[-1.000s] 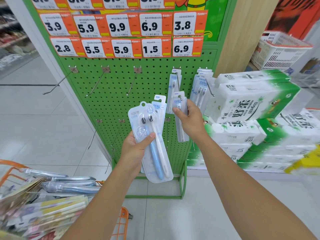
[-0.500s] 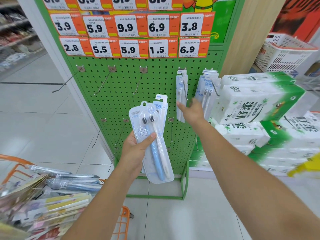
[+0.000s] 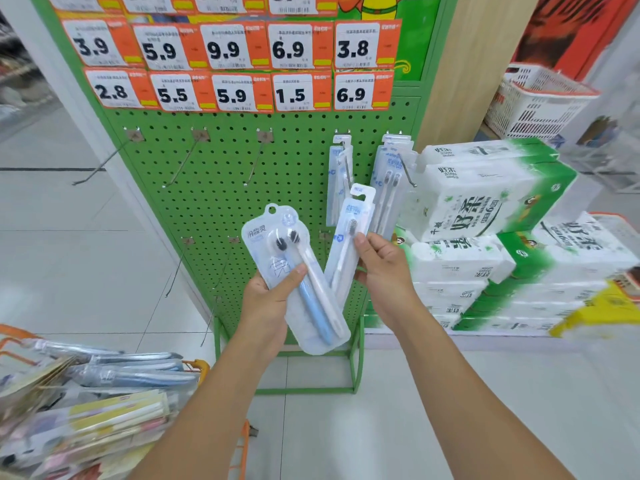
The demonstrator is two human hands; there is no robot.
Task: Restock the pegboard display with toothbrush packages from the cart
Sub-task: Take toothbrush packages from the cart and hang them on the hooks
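My left hand (image 3: 268, 299) holds a clear two-brush toothbrush package (image 3: 301, 282) with a blue and a white brush, upright in front of the green pegboard (image 3: 221, 188). My right hand (image 3: 384, 268) grips a narrow single-brush toothbrush package (image 3: 349, 237), tilted beside the first. On the board's upper right hooks hang narrow toothbrush packages (image 3: 337, 178) and a further bunch of toothbrush packages (image 3: 391, 178). The orange cart (image 3: 86, 403) at the lower left holds several more packages.
Three bare hooks (image 3: 183, 161) jut from the upper left of the board, with more bare hooks lower down. Price tags (image 3: 235, 67) run along the top. Stacked tissue packs (image 3: 485, 230) stand right of the board, a white basket (image 3: 540, 105) behind them.
My right hand hung a narrow package on the upper hook, drew back, and now grips another narrow package taken from behind the two-brush pack in my left hand.
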